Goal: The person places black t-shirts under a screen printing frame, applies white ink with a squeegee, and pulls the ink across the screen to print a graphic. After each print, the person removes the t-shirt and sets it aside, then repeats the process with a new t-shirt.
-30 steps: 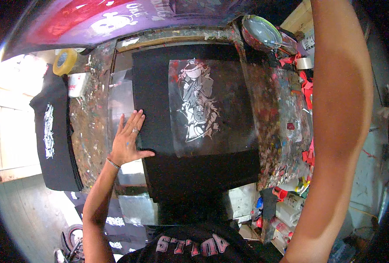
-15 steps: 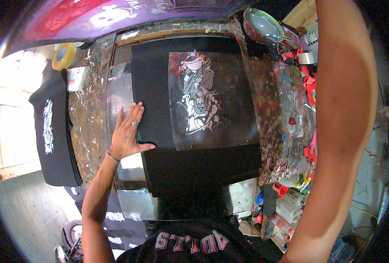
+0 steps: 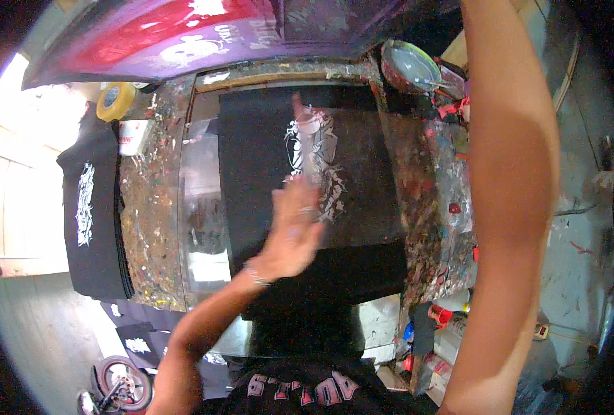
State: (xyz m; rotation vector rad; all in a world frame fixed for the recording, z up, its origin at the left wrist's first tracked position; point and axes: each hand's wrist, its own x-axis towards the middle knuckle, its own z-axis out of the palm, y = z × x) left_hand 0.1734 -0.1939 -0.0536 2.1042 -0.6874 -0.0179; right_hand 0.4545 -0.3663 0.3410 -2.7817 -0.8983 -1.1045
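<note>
My left hand (image 3: 294,218), blurred by motion, is over the middle of a black fabric piece (image 3: 251,152), at the clear sheet (image 3: 362,169) lying on it; whether its fingers grip the sheet's edge is unclear. A white and grey graphic (image 3: 329,194) shows on the fabric, partly behind the hand and a blurred translucent streak. The fabric lies on a board on the paint-stained bench (image 3: 151,214). My right forearm rises along the right side past the top edge, with its hand out of view.
Printed black fabric pieces (image 3: 99,263) are stacked at the left, near a yellow tape roll (image 3: 113,100) and white container (image 3: 132,137). A grey-paint bowl (image 3: 410,66) sits upper right, a painted screen (image 3: 251,31) at top. A bicycle wheel (image 3: 123,380) and bottles (image 3: 445,321) show below.
My left hand has moved rightward from the fabric's left edge onto the middle and is now blurred. The sheet's left part looks shifted or lifted. My right arm remains raised.
</note>
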